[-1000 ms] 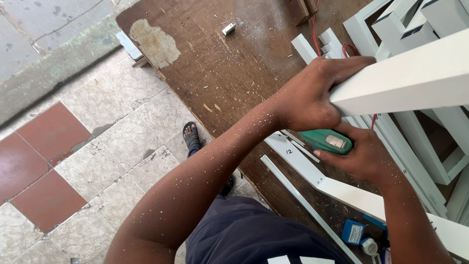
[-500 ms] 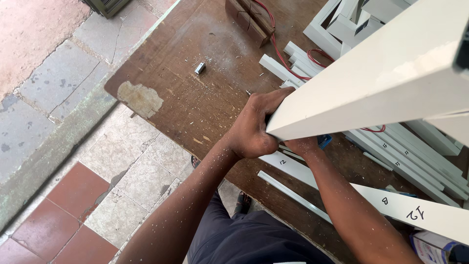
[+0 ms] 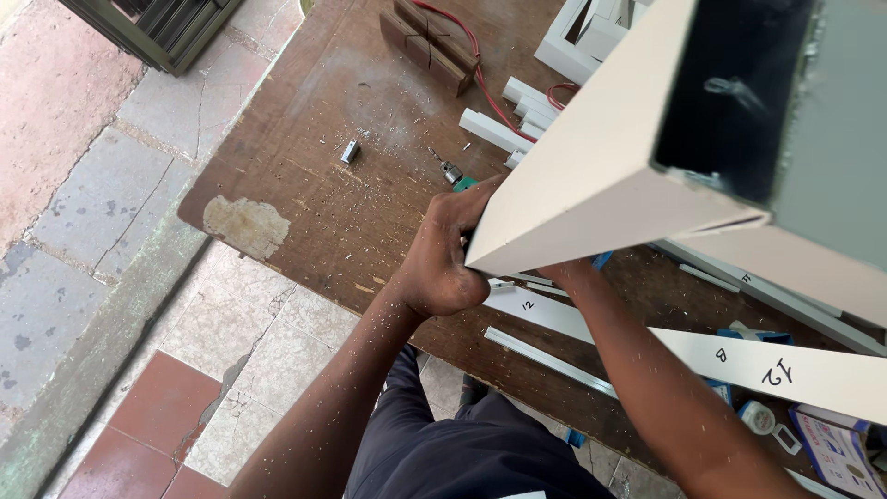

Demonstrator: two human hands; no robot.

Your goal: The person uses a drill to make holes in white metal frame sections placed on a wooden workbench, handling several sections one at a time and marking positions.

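A long white hollow rectangular profile (image 3: 591, 157) rises from the table toward the camera, its open dark end close to the lens. My left hand (image 3: 442, 259) is closed around its lower end at the table's near edge. Only the wrist of my right hand (image 3: 565, 271) shows; its fingers are hidden under the profile. The chuck and teal body of a drill (image 3: 453, 174) stick out just beyond my left hand, lying on the brown wooden table (image 3: 305, 185).
White strips (image 3: 758, 365) with handwritten marks lie on the table at the right, above small boxes (image 3: 836, 453). More white profiles (image 3: 517, 111), wooden blocks (image 3: 430, 42) and a red cable (image 3: 480, 55) sit at the back. A small metal piece (image 3: 349, 152) lies among shavings. Tiled floor (image 3: 231, 351) is below.
The profile's free end has swung up close to the camera. My right hand, seen on the green drill a second ago, is now hidden under the profile. The view has shifted left.
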